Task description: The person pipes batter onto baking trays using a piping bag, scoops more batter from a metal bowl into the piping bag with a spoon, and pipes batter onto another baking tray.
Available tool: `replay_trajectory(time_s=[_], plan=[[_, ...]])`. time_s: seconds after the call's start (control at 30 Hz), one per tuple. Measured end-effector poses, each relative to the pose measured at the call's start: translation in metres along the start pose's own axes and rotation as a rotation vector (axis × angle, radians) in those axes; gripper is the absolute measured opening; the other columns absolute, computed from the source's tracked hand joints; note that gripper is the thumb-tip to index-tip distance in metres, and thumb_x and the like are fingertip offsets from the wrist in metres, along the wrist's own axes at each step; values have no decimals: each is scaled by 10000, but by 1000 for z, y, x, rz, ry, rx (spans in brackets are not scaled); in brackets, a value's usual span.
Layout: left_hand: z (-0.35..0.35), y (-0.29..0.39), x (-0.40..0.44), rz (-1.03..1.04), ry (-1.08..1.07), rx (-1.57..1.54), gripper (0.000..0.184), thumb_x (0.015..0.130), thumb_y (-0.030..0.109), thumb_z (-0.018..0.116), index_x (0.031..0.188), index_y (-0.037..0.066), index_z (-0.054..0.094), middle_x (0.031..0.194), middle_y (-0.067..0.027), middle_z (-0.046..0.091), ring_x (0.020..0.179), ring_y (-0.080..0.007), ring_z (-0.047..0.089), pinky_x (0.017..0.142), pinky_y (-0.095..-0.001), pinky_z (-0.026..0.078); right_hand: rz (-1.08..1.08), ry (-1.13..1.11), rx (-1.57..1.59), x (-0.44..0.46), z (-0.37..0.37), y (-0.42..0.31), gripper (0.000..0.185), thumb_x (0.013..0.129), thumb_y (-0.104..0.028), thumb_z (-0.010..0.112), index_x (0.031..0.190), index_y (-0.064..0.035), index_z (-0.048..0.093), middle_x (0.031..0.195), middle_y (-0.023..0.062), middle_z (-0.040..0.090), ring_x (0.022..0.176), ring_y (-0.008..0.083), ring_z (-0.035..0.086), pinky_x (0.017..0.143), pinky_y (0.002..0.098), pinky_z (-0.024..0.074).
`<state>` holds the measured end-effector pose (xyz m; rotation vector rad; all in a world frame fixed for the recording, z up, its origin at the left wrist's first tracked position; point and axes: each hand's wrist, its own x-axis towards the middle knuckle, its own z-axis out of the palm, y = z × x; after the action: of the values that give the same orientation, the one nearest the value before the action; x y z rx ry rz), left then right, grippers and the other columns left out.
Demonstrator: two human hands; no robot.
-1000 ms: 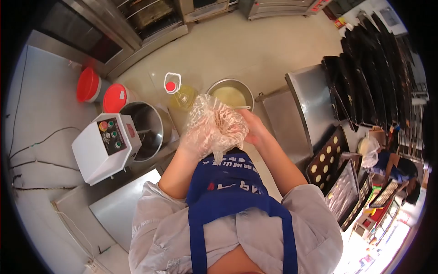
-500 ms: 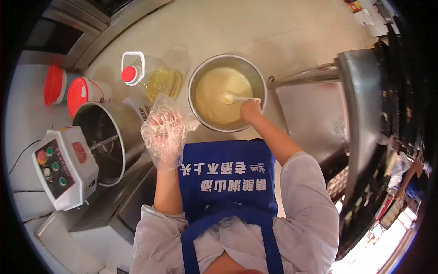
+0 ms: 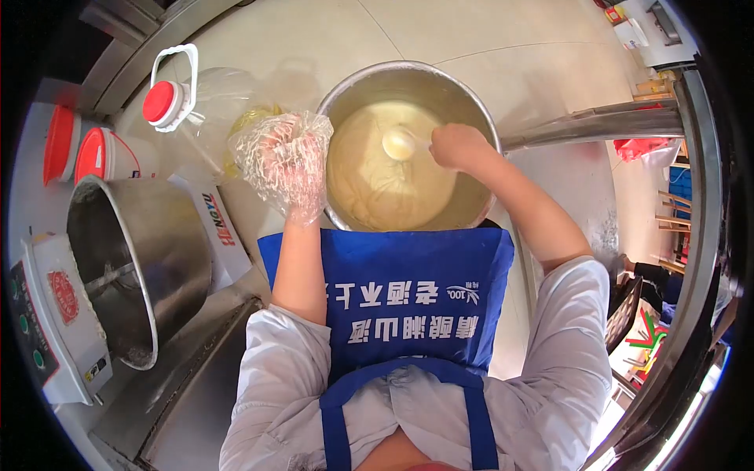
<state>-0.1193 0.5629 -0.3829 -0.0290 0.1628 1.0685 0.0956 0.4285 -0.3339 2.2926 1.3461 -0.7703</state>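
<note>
A large metal pot stands on the floor in front of me, with pale, creamy batter inside. My right hand is closed round the handle of a white scoop, whose round bowl lies at the batter's surface. Left of the pot, my left hand is inside a crinkled clear plastic bag smeared with pale batter. Its fingers are curled and partly hidden by the plastic, so what they hold cannot be made out. The bag's edge is beside the pot's left rim.
A clear jug with a red cap and yellow liquid stands at the upper left. Below it are a mixer bowl, the mixer's white housing and a red-lidded bucket. A metal bar runs right of the pot.
My hands have moved apart from chest level. My right hand has reached over the pot with the scoop, and my left has moved left with the bag. The view has come nearer the pot.
</note>
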Motion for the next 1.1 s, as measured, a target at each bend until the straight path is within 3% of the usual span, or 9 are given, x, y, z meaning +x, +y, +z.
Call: replay_trajectory(time_s=[0.1,0.2,0.27,0.6,0.67,0.7,0.77,0.87,1.1], plan=[[-5,-5,6,379,-187,998,402,788,-70,605,1160,29,488,1173,-106,531,1047,-230,557,877,-353,508,52,90,25,22,-3,-1,220,761,-63,550,922,-20,692,909,197,675,880,299,672,702,399,544],[-12,4,15,-176,103,-44,455,766,-102,612,1180,32,479,1162,-106,531,1059,-216,542,870,-335,511,83,265,-27,70,32,-8,203,793,-100,523,878,-12,685,909,181,677,818,305,677,692,405,547],[-30,-8,13,545,-314,1292,335,836,69,610,1156,44,512,1146,-100,549,1073,-228,540,867,-359,516,75,318,-29,91,46,-17,197,790,-90,520,862,-10,685,898,180,678,808,300,678,687,398,549],[-21,-6,8,-74,-38,161,319,891,202,573,1177,83,495,1150,-86,542,1052,-231,540,887,-387,504,-167,319,45,96,86,-59,187,775,-67,520,853,-16,682,856,179,677,762,297,676,640,398,547],[-22,-14,8,592,-191,1611,387,929,396,453,1164,94,509,1130,-72,561,1080,-254,528,904,-426,491,-225,306,20,89,94,-57,183,776,-64,516,846,-17,679,842,173,677,748,297,674,638,400,546],[-31,-9,13,590,-196,1609,387,929,396,453,1164,94,509,1130,-72,561,1080,-254,528,904,-426,491,-281,295,-12,86,97,-52,180,777,-60,513,839,-17,676,829,167,676,734,298,672,635,401,546],[-45,8,21,-49,11,247,324,878,163,572,1184,74,517,1211,-120,537,1114,-261,525,952,-429,461,-295,286,-30,71,88,-32,172,777,-63,515,830,-20,673,818,165,674,727,297,672,633,400,545],[-15,-4,5,-84,-16,150,343,848,56,593,1175,52,490,1134,-87,555,1080,-228,530,904,-356,496,-263,363,-72,65,79,3,166,783,-76,515,818,-28,670,796,162,671,723,293,671,630,399,542],[-66,-2,22,666,-215,1356,525,780,-92,629,1246,53,433,1196,-141,528,1102,-231,523,930,-355,472,-273,249,29,102,97,-29,242,794,-173,494,793,-17,678,819,188,669,765,320,662,699,423,528]])
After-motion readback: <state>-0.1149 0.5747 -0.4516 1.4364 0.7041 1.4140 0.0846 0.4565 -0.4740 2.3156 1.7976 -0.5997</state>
